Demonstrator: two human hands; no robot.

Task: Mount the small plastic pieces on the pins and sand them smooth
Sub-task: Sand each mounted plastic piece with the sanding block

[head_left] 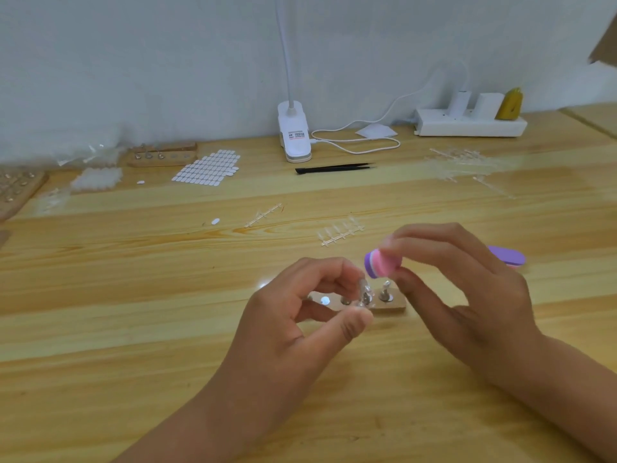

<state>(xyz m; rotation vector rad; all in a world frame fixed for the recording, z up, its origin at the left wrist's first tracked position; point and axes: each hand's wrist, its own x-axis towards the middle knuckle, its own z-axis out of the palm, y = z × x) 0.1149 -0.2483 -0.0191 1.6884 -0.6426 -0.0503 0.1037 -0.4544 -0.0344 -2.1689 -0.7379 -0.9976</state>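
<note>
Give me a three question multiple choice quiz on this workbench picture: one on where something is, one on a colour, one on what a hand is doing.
1. Where do the black tweezers lie? A. on the table near the lamp clip B. in a drawer C. on the floor
2. What colours is the sanding block in the right hand? A. green and yellow B. pink and purple C. black and white
3. What is the left hand doing? A. lying flat B. pinching a clear plastic piece at the wooden pin holder C. gripping a cup
Answers: 1 A, they lie on the wood before the clip; 2 B, pink body, purple end; 3 B, thumb and fingers close on the piece.
</note>
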